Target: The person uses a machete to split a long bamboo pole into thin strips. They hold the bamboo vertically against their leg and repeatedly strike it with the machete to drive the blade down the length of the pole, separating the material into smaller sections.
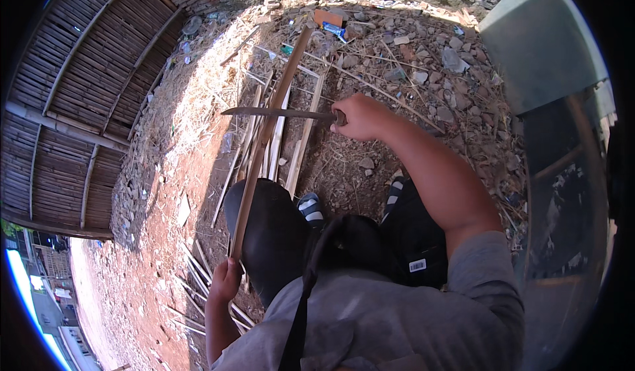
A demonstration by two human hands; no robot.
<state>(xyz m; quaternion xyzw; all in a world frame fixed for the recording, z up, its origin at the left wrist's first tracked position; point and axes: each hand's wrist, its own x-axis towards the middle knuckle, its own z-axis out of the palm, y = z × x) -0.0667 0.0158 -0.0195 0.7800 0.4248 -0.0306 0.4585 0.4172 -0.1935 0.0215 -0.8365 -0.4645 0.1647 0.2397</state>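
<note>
My left hand (pixel 225 280) is closed around the near end of a long bamboo strip (pixel 258 154), which slants away over my left knee toward the rubble. My right hand (pixel 360 118) grips the handle of a machete (pixel 301 113). Its dark blade points left and crosses the strip about midway along; whether the edge bites into the bamboo I cannot tell. Under the strip and beside it, several cut bamboo pieces (pixel 306 139) lie on the dirt in front of my legs. More thin strips (pixel 193 275) are scattered to the left of my left hand.
A woven bamboo wall (pixel 73 60) stands at the left, a brick wall (pixel 185 0) at the back. Stones and litter (pixel 446 100) cover the ground ahead and to the right. A large greenish-grey panel (pixel 542 47) rises at the right. My sandalled feet (pixel 309 207) are close below the blade.
</note>
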